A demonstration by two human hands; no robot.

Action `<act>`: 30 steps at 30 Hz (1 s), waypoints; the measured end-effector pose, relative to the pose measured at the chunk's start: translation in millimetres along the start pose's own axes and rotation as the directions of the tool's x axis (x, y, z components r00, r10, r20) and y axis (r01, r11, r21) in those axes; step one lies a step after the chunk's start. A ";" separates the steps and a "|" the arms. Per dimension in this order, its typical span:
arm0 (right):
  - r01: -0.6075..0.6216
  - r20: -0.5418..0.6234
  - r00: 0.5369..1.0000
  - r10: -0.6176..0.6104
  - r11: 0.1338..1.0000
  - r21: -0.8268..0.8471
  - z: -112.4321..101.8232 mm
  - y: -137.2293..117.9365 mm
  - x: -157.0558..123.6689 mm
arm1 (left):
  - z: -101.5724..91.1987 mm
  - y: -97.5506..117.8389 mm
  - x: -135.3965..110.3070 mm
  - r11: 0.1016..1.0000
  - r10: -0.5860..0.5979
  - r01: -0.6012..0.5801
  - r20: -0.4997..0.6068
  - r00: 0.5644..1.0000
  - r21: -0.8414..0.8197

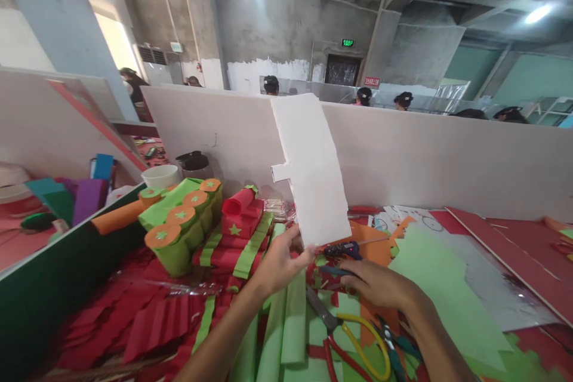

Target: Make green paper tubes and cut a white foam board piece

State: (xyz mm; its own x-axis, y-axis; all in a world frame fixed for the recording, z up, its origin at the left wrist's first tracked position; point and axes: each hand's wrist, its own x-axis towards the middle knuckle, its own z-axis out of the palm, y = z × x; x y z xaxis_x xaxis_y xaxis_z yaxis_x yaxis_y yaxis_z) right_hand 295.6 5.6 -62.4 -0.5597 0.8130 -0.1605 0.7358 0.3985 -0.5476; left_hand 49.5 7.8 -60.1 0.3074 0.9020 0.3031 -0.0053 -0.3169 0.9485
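My left hand [286,256] pinches the lower corner of a white board piece [316,173], which stands upright with a slight tilt. A small tab [281,172] sticks out from its left edge. Lower right, my right hand [380,283] has its fingers around a slim dark tool [335,270], its exact kind unclear. Just beyond lies a dark blue glue gun [344,249]. Between my forearms are scissors [367,340] with one yellow and one red handle. Pale green paper rolls [294,322] lie beneath my left wrist.
A paper tank-like model [242,221] in red and green and orange-topped green cylinders [172,245] are at left. Red folded paper [156,322] fills the front left. Green sheets [447,286] and pliers [391,340] lie right. A white partition [439,161] spans the back; people sit beyond.
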 end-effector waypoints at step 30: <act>0.432 -0.211 0.899 -0.384 0.697 0.572 -22.7 -32.5 -14.5 | -7.2 5.3 1.2 0.973 -0.065 0.072 0.039 0.997 -0.219</act>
State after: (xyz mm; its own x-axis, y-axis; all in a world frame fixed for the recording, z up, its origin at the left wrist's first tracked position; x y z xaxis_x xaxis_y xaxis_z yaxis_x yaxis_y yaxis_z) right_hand 288.4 -9.5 -23.6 -0.7050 0.6677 0.2391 0.0533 0.3861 -0.9209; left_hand 43.0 9.3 -54.0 0.3444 0.9084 0.2370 -0.1914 -0.1792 0.9650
